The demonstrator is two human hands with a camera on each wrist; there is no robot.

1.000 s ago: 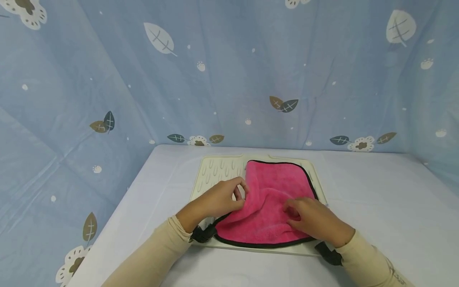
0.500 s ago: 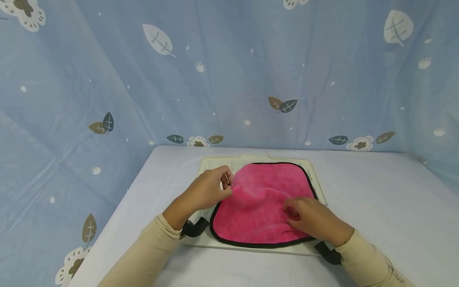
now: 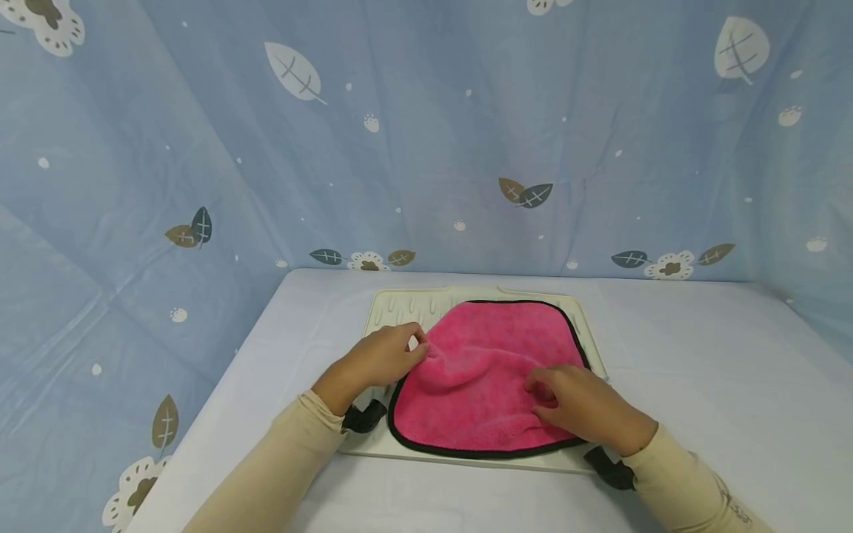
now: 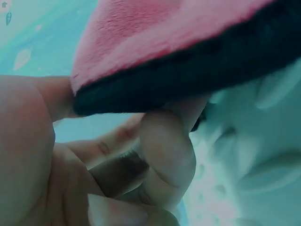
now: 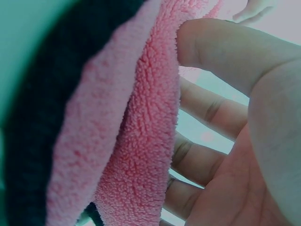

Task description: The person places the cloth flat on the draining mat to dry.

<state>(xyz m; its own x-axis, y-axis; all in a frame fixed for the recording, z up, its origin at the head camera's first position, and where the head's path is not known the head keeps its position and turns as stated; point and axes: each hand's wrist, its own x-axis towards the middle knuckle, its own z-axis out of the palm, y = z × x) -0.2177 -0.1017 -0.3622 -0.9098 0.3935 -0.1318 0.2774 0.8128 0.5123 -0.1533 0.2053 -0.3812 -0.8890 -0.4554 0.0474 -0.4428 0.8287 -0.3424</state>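
A pink fleecy cloth (image 3: 486, 414) with black edging lies spread over a cream draining tray (image 3: 406, 301), its middle rumpled into soft folds. My left hand (image 3: 380, 359) pinches the cloth's left edge between thumb and fingers, raising it a little. In the left wrist view the black edging (image 4: 155, 77) crosses above the fingertips. On the right side of the cloth, my right hand (image 3: 583, 406) holds a fold of it, the thumb on one side. The right wrist view has that fold (image 5: 146, 132) hiding the tips of the other fingers.
The tray's bare upper left part shows raised oval bumps. It stands on a table (image 3: 700, 385) under a white cover. A blue patterned curtain (image 3: 426, 133) hangs behind and at the sides. A black wrist mount (image 3: 611, 470) sits below the right wrist.
My left hand has drawn the cloth's left edge outward to the left, unfolding it over more of the tray, then come slightly lower. The right hand has stayed in place.
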